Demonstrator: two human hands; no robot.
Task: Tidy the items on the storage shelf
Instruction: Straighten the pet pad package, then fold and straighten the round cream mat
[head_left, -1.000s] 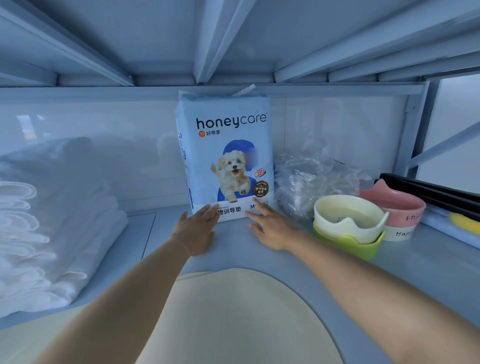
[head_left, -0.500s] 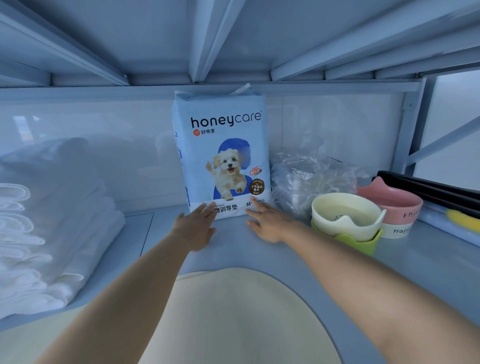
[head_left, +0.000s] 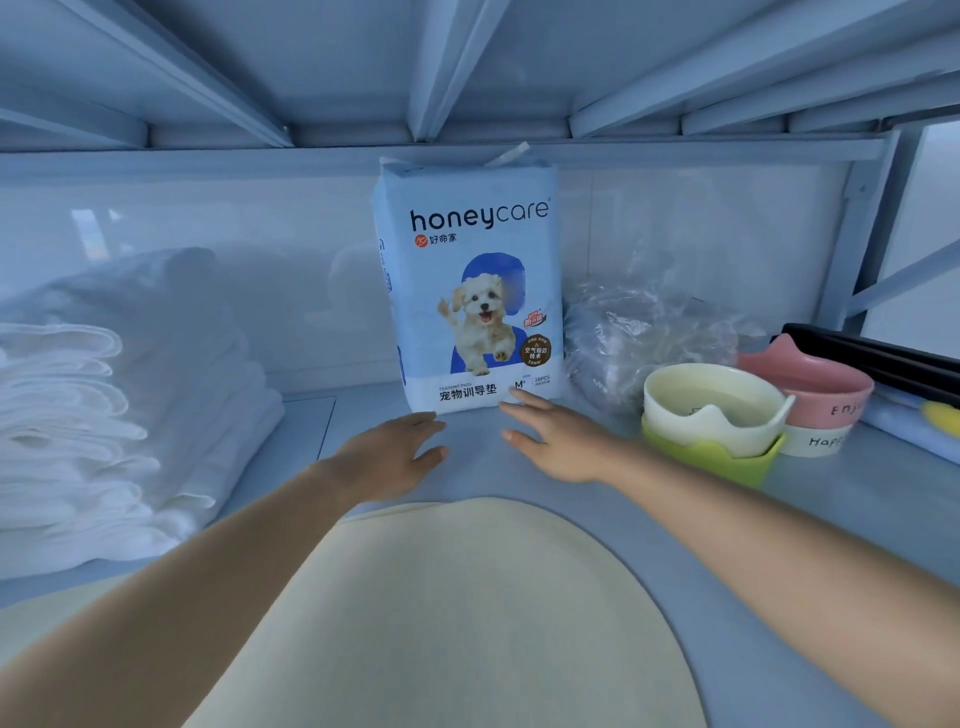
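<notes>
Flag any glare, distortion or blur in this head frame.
Head view: wide-angle distortion tilts the right post; faint reflections on the back panel; bluish cast throughout; pack print sharp; left hand and right hand slightly soft.

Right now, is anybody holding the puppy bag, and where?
Nothing is held. The left hand and right hand are open, near the bottom edge of the honeycare pack.

A pad pack (head_left: 470, 291) stands upright on the shelf (head_left: 519, 467); left hand (head_left: 387, 457) and right hand (head_left: 558, 441), fingers straight, lie just before it.
</notes>
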